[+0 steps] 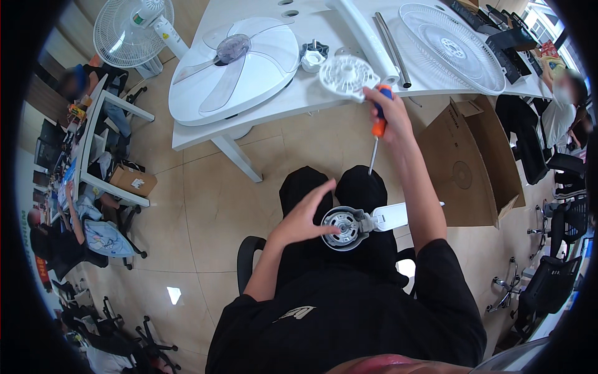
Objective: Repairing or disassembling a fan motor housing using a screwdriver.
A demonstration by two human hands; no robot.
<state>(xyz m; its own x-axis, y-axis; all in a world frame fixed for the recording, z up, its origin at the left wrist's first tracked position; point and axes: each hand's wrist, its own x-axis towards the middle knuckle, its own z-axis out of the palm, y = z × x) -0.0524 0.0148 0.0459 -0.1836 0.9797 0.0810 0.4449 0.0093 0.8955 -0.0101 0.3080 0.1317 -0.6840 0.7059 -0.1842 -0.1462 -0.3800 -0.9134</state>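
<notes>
My right hand [392,121] is wrapped round a screwdriver [379,128] with an orange and blue handle, its shaft pointing down toward my knee. The same hand's fingertips meet the edge of a white round slotted plastic cover [346,75] at the table's front edge; whether they grip it I cannot tell. On my lap lies a fan motor head [342,229], its round face upward, with a white neck piece [391,217] sticking out to the right. Over its left side is my left hand [302,218], fingers spread, the thumb at the motor's face.
On the white table [268,115] are a fan base with clear blades [240,68], a small white part with a dark knob [313,56], a white column [364,37], a metal tube [392,50] and a fan grille [451,47]. A cardboard box [467,162] stands at right.
</notes>
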